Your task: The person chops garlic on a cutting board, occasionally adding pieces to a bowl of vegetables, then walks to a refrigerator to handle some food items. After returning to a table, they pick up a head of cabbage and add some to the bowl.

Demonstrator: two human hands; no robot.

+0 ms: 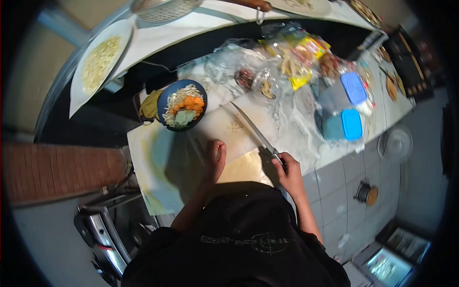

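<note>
My right hand [288,171] is closed around the handle of a long knife [256,129]. The blade slants up and left over a white cutting board [224,115]. Small chopped pieces [235,125] lie on the board left of the blade. My left hand [216,155] is at the board's lower left, its fingers curled inward; what they hold, if anything, is hidden. Beyond it, a dark blue plate [163,103] carries bean sprouts [190,89], sliced carrots [191,104] and a pale green heap [185,117] I cannot identify.
Plastic bags [229,60] and yellow food packets [301,81] crowd the counter's back. Two blue-lidded containers [352,124] stand at right. On the raised ledge are a white dish of pale chopped food [100,62] and a metal strainer [165,10]. A stove [107,239] is lower left.
</note>
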